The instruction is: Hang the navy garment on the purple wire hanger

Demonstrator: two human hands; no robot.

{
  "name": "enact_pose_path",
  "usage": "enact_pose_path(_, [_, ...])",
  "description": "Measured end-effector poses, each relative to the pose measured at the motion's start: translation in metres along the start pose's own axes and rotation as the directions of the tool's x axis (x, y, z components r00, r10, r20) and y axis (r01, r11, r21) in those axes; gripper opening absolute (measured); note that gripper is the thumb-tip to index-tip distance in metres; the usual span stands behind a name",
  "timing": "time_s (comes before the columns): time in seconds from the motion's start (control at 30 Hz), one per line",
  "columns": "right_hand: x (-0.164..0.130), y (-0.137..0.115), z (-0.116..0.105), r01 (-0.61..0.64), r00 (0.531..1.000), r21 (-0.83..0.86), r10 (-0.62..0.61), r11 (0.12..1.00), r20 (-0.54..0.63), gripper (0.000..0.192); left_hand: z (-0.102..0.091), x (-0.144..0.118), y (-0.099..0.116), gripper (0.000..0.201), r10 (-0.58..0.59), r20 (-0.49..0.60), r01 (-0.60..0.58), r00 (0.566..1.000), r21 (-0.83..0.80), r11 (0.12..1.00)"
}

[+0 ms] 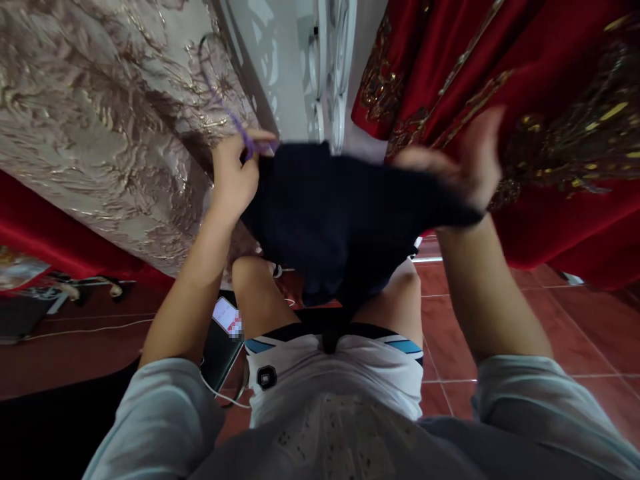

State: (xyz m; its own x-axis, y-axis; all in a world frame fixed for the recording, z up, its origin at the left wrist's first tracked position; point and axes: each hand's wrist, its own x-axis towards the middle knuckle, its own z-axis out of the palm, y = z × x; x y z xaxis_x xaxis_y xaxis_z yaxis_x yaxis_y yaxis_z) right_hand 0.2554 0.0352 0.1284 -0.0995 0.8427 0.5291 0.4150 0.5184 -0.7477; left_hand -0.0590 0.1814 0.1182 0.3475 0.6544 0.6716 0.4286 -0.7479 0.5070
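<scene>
Left hand: the left hand (234,175), centre-left of the frame, has its grip closed on one top edge of the dark garment (325,220), a purple band (244,138) at the fingers.
Right hand: the right hand (463,167), blurred at centre-right, is pinched shut on the other edge.
Garment: stretched between both hands mid-frame, hanging above the knees.
Backdrop: red embroidered cloth (560,120) upper right, pale brocade fabric (100,120) upper left.
Floor: red tiled floor (500,313); a phone (227,317) at lower left.

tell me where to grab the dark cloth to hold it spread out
Probably by its top edge, one corner per hand, coming from above. The dark cloth hangs down from that edge; the left hand pinches its left corner, the right hand has the right end.
</scene>
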Motion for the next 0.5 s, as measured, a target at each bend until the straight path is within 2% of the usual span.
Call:
enact_pose_path(0.03, [-0.007,0.006,0.01,-0.005,0.981,-0.008,0.006,1.0,0.194,0.097,0.001,-0.004,0.001,0.035,-0.019,0.019,0.02,1.0,-0.023,1.0])
enact_pose_path(0.07, [-0.015,0.015,0.022,-0.009,0.923,0.018,0.002,1.0,0.385,0.083,0.003,-0.009,0.004,0.036,-0.021,0.035,0.022,0.999,-0.038,0.999])
enact_pose_path(0.1, [-0.021,0.025,0.035,-0.009,0.872,-0.011,0.013,1.0,0.489,0.065,0.006,-0.015,0.011,0.038,-0.001,0.047,0.003,0.999,-0.044,0.999])
enact_pose_path(0.13, [-0.026,0.035,0.049,0.038,0.882,-0.085,0.007,0.996,0.472,0.056,0.01,-0.022,0.021,0.04,0.038,0.068,-0.035,0.997,-0.045,0.998])
enact_pose_path(0.17, [-0.03,0.046,0.064,0.089,0.916,-0.18,-0.01,0.98,0.401,0.062,0.015,-0.029,0.032,0.044,0.092,0.104,-0.087,0.99,-0.05,0.995])
enact_pose_path(0.23, [-0.034,0.066,0.092,0.138,0.966,-0.33,-0.053,0.934,0.253,0.095,0.028,-0.04,0.056,0.055,0.214,0.219,-0.193,0.952,-0.116,0.974])
enact_pose_path(0.3, [-0.034,0.081,0.113,0.161,0.984,-0.421,-0.113,0.893,0.136,0.112,0.042,-0.048,0.077,0.065,0.308,0.337,-0.235,0.89,-0.24,0.942])
enact_pose_path(0.37, [-0.034,0.09,0.122,0.204,0.979,-0.447,-0.196,0.871,0.065,0.11,0.053,-0.052,0.092,0.07,0.369,0.386,-0.221,0.846,-0.376,0.9])
enact_pose_path(0.4, [-0.034,0.093,0.123,0.228,0.971,-0.442,-0.236,0.867,0.039,0.107,0.056,-0.053,0.096,0.072,0.381,0.388,-0.194,0.839,-0.441,0.876])
enact_pose_path(0.5, [-0.035,0.095,0.113,0.274,0.953,-0.415,-0.302,0.868,-0.002,0.11,0.06,-0.052,0.099,0.073,0.349,0.365,-0.1,0.863,-0.554,0.826])
